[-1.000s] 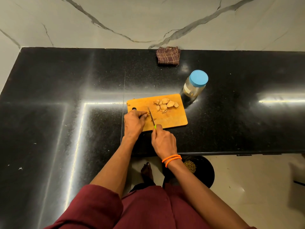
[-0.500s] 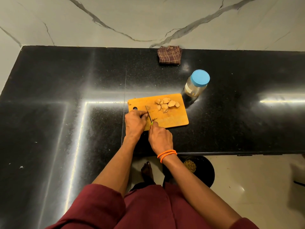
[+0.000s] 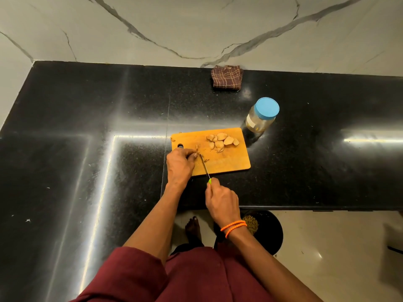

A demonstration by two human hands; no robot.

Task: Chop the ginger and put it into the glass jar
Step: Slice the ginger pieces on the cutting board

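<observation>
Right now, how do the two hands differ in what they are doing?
The left hand rests on the cutting board, fingertips pinching a small ginger piece; the right hand is off the board, over the counter edge, gripping the knife by its green handle. The right wrist wears orange bands; the left is bare. Both work at the same cut.

Glass jar (image 3: 260,118) just beyond board (image 3: 229,164), counter (image 3: 327,171) rightward bare

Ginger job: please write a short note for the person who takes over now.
Left hand pins a small ginger piece on the board. Right hand holds the knife, blade on the board beside the left fingertips.
Ginger pile sits at the board's far right.
Jar stands past the board, blue lid on.
Done: some cutting.
Left: finish chopping, open the jar, put the ginger in.
</observation>
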